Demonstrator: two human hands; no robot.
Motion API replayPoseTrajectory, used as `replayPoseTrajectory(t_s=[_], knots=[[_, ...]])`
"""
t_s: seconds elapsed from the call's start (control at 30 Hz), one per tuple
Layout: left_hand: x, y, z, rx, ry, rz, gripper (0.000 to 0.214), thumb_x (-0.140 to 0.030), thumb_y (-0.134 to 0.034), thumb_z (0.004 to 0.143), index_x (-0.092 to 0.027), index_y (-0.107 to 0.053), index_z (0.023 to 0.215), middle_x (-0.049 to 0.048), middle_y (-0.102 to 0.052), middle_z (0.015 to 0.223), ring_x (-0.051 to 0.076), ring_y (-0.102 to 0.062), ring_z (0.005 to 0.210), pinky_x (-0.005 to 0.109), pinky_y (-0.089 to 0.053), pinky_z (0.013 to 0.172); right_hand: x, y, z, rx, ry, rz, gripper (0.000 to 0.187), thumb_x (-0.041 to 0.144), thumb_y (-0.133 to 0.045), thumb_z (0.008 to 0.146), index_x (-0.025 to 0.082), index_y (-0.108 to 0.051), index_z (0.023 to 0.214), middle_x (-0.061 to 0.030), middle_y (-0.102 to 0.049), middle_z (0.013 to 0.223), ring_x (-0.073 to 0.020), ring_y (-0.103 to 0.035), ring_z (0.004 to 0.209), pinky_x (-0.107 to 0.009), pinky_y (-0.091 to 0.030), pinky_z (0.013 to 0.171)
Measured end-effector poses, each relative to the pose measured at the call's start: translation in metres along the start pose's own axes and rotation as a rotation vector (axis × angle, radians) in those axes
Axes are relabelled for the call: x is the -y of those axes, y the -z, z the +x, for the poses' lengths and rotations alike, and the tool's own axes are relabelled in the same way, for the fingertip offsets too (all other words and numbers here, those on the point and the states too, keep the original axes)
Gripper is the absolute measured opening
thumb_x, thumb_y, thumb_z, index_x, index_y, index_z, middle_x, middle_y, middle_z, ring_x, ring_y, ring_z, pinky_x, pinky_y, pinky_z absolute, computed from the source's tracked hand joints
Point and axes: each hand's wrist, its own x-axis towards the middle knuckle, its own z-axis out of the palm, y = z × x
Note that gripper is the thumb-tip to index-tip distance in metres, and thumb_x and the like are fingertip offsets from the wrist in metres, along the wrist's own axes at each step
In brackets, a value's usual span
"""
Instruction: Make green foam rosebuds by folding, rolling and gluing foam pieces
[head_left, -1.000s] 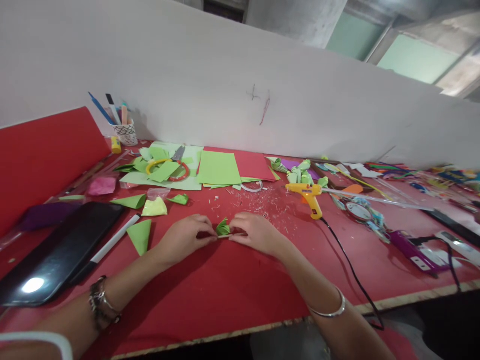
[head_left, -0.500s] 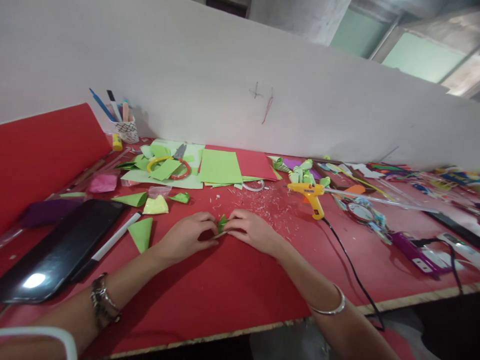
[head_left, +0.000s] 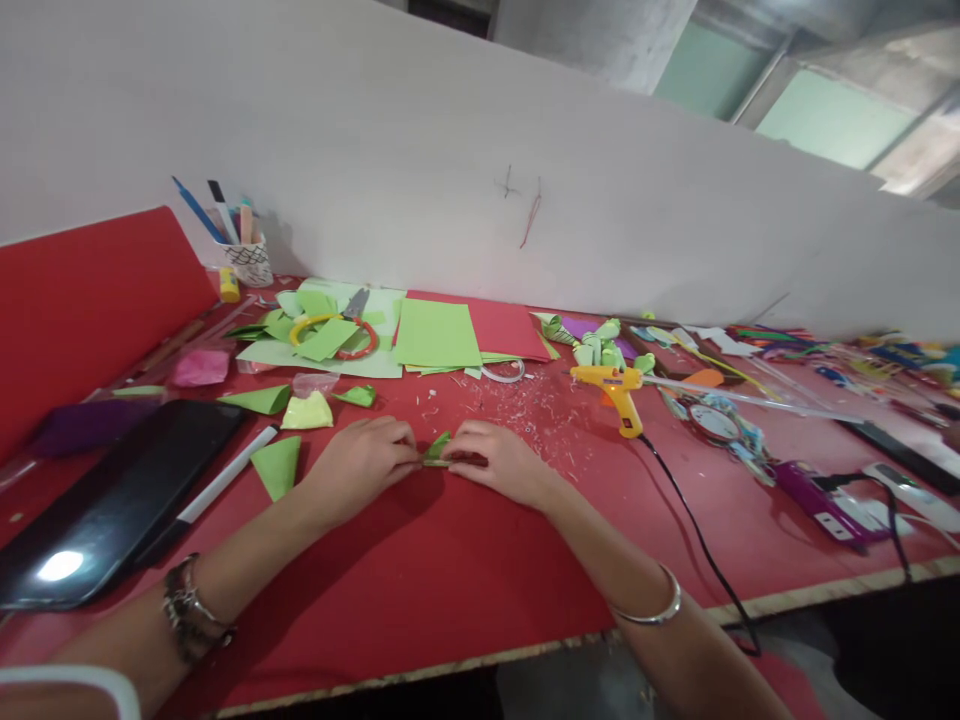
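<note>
A small piece of folded green paper [head_left: 437,450] is pinched between my two hands, low over the red tabletop. My left hand [head_left: 367,458] grips its left end, thumb and fingers pressed together. On the other side, my right hand [head_left: 499,462] has its fingers closed on the right end. The fingers cover much of the piece, so its full shape is hidden. Left of my left hand lies a green paper cone [head_left: 276,466], near a yellow lump in a plastic bag [head_left: 307,410] and a smaller green piece [head_left: 356,396].
A yellow glue gun [head_left: 619,395] with a black cord lies to the right, beyond it a purple power strip [head_left: 829,510]. Green sheets [head_left: 439,333] and scissors [head_left: 367,340] are at the back. A black tablet-like device [head_left: 120,500] and a marker [head_left: 225,478] lie left.
My left hand has closed its fingers onto the left end of the green paper; before, there was a gap between thumb and fingers. My right hand stays almost in place.
</note>
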Motion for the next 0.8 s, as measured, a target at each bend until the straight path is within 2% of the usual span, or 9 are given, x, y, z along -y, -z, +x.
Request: replayPoseTrajectory(t_s=[0.13,0.27,0.5,0.7,0.8], knots=[[-0.001,0.000,-0.001,-0.008,-0.008,0.034,0.024,-0.024,-0.043,0.085,-0.019,-0.064,0.076,0.0025,-0.056,0.070,0.015,-0.051,0.067,0.025,-0.034,0.059,-0.001,-0.003,0.001,-0.006,0.011,-0.013,0.015,0.023,-0.048,0.083,0.020,-0.062,0.089,-0.0030,-0.058,0.082,-0.0125,-0.053,0.078,-0.023,-0.039,0.069],[-0.001,-0.005,0.000,-0.035,-0.007,-0.058,0.016,-0.024,-0.044,0.084,-0.019,-0.060,0.083,0.0023,-0.057,0.076,0.015,-0.052,0.072,0.025,-0.036,0.063,-0.003,-0.006,0.003,-0.028,0.003,0.029,0.015,0.022,-0.049,0.083,0.019,-0.063,0.085,-0.0029,-0.059,0.081,-0.0122,-0.053,0.078,-0.023,-0.039,0.069],[0.000,-0.011,0.001,-0.029,0.147,-0.318,0.014,-0.028,-0.049,0.080,-0.018,-0.058,0.077,0.0011,-0.059,0.077,0.014,-0.052,0.071,0.024,-0.035,0.063,0.004,-0.009,0.004,-0.075,-0.091,0.014,0.014,0.022,-0.049,0.083,0.017,-0.061,0.079,-0.0023,-0.057,0.077,-0.0117,-0.052,0.075,-0.022,-0.038,0.066],[-0.001,-0.013,0.004,-0.018,0.348,-0.330,0.021,-0.036,-0.049,0.078,-0.019,-0.060,0.073,-0.0020,-0.061,0.071,0.015,-0.054,0.068,0.030,-0.027,0.068,0.009,-0.014,0.005,-0.099,-0.156,0.005,0.013,0.021,-0.047,0.083,0.017,-0.059,0.079,-0.0019,-0.055,0.076,-0.0117,-0.050,0.074,-0.022,-0.037,0.066],[-0.004,-0.013,0.005,-0.020,0.370,-0.292,0.019,-0.033,-0.048,0.078,-0.018,-0.059,0.071,-0.0029,-0.060,0.068,0.014,-0.053,0.066,0.030,-0.024,0.067,0.011,-0.016,0.005,-0.108,-0.172,-0.012,0.011,0.018,-0.047,0.083,0.017,-0.058,0.081,-0.0025,-0.055,0.078,-0.0123,-0.051,0.076,-0.023,-0.038,0.068]])
